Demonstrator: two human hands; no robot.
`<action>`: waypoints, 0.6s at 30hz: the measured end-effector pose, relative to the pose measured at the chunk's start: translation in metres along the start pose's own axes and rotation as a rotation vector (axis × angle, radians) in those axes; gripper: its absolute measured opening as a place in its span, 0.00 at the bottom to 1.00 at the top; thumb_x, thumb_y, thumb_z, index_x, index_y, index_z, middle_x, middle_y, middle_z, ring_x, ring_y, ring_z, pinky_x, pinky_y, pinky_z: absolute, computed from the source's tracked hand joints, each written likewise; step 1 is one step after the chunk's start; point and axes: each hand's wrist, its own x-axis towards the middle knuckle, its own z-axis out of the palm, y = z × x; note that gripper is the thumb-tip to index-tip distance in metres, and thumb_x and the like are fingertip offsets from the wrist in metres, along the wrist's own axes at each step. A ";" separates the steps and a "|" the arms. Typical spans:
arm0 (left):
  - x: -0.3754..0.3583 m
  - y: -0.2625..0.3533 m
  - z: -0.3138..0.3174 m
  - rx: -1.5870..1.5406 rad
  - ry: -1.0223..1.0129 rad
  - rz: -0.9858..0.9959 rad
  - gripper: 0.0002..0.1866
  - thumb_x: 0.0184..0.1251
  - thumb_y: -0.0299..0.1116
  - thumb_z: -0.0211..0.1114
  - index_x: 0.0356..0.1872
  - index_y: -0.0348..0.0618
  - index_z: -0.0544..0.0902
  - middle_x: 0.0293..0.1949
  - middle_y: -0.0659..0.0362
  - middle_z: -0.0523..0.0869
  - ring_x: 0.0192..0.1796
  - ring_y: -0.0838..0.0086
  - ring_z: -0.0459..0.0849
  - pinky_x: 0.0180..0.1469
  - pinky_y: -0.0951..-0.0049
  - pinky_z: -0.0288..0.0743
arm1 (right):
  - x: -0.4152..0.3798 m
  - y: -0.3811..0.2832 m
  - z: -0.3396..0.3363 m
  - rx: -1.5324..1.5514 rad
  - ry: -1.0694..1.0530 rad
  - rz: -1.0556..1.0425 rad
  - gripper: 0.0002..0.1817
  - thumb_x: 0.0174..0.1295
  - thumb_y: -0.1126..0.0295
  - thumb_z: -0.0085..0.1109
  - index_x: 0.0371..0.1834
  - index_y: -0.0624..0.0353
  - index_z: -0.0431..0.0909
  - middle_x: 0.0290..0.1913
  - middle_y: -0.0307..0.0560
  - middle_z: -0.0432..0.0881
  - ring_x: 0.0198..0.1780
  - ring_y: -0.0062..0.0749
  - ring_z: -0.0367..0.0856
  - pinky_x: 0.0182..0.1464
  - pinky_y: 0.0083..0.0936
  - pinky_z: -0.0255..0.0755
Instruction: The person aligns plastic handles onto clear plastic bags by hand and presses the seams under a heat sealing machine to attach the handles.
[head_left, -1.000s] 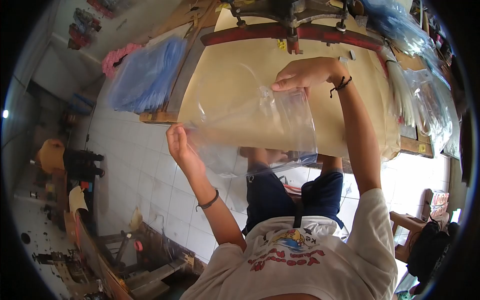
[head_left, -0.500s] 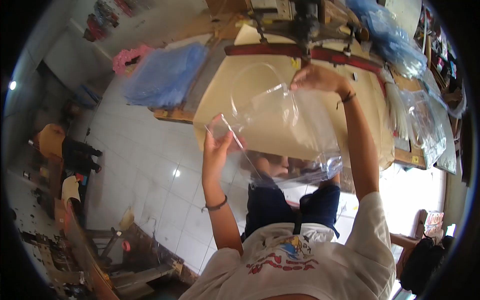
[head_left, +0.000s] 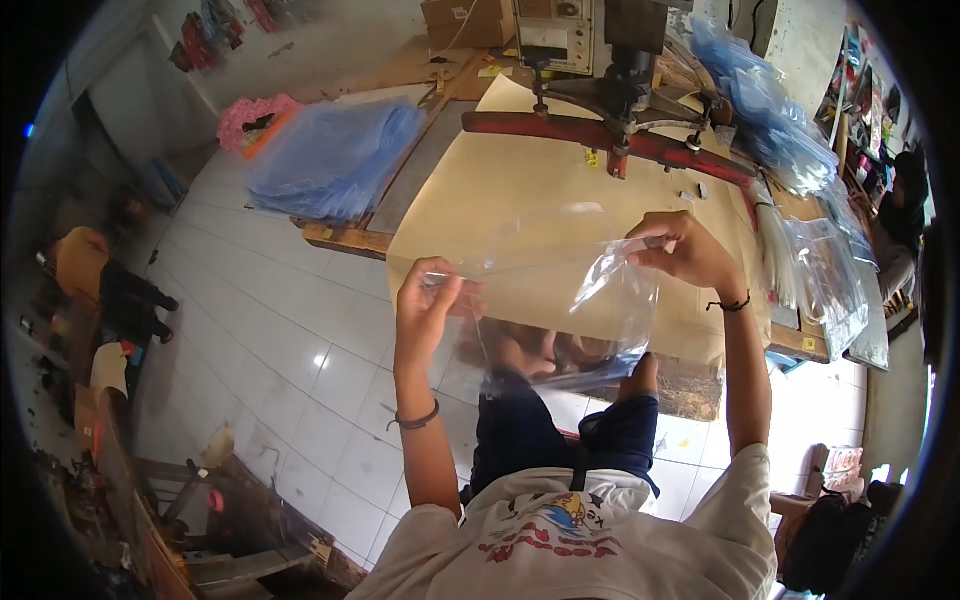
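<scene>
A clear plastic bag (head_left: 565, 300) hangs stretched between my two hands, over the front edge of the table. My left hand (head_left: 428, 302) pinches the upper left corner between thumb and fingers. At the upper right corner, my right hand (head_left: 688, 250) grips the bag's top edge with bent fingers. A faint clear loop, apparently a handle, rises above the top edge against brown paper (head_left: 440, 210). My legs show through the lower part of the bag, which has a bluish, shiny bottom.
Beyond the bag stands a press with a long red bar (head_left: 545, 127). Blue plastic sheets (head_left: 335, 160) lie stacked at the left. Clear strips (head_left: 775, 255) and clear plastic bags (head_left: 832, 275) lie at the right. One person (head_left: 85, 270) is far left, another (head_left: 900, 215) far right.
My right hand has come down and outward, and my left hand has lowered slightly. The bag's top edge, tilted and folded before, is now pulled nearly level between them.
</scene>
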 end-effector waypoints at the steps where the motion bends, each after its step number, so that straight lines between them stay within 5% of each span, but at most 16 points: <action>1: 0.003 -0.004 0.000 0.005 -0.028 0.014 0.14 0.79 0.32 0.63 0.58 0.41 0.74 0.42 0.48 0.89 0.35 0.65 0.91 0.35 0.67 0.87 | -0.004 0.001 -0.003 -0.034 0.042 -0.031 0.10 0.62 0.68 0.75 0.46 0.55 0.89 0.36 0.40 0.87 0.35 0.26 0.81 0.36 0.25 0.73; 9: 0.066 -0.030 0.018 0.048 -0.271 0.207 0.03 0.76 0.21 0.61 0.45 0.38 0.80 0.46 0.59 0.85 0.46 0.72 0.90 0.42 0.73 0.87 | -0.028 0.039 -0.010 -0.354 0.354 -0.123 0.17 0.58 0.81 0.70 0.48 0.48 0.92 0.35 0.40 0.81 0.32 0.30 0.78 0.36 0.28 0.73; 12: 0.085 -0.038 0.021 0.281 -0.286 0.176 0.05 0.78 0.26 0.57 0.41 0.37 0.80 0.42 0.61 0.83 0.43 0.74 0.88 0.40 0.75 0.85 | -0.042 0.060 0.006 -0.431 0.339 -0.002 0.23 0.57 0.83 0.65 0.52 0.44 0.91 0.37 0.43 0.79 0.39 0.37 0.84 0.43 0.32 0.77; 15: 0.081 -0.034 0.022 -0.043 -0.315 0.025 0.14 0.79 0.37 0.53 0.40 0.36 0.79 0.41 0.59 0.82 0.40 0.73 0.87 0.38 0.74 0.84 | -0.045 0.066 0.011 -0.348 0.311 -0.040 0.21 0.60 0.79 0.64 0.55 0.45 0.90 0.42 0.45 0.81 0.42 0.40 0.84 0.47 0.32 0.79; 18: 0.080 -0.043 0.018 -0.115 -0.359 0.103 0.26 0.78 0.53 0.48 0.39 0.37 0.79 0.41 0.58 0.81 0.41 0.71 0.88 0.37 0.72 0.85 | -0.042 0.057 0.008 -0.355 0.226 -0.088 0.19 0.62 0.73 0.67 0.57 0.47 0.89 0.50 0.49 0.82 0.51 0.44 0.82 0.56 0.35 0.77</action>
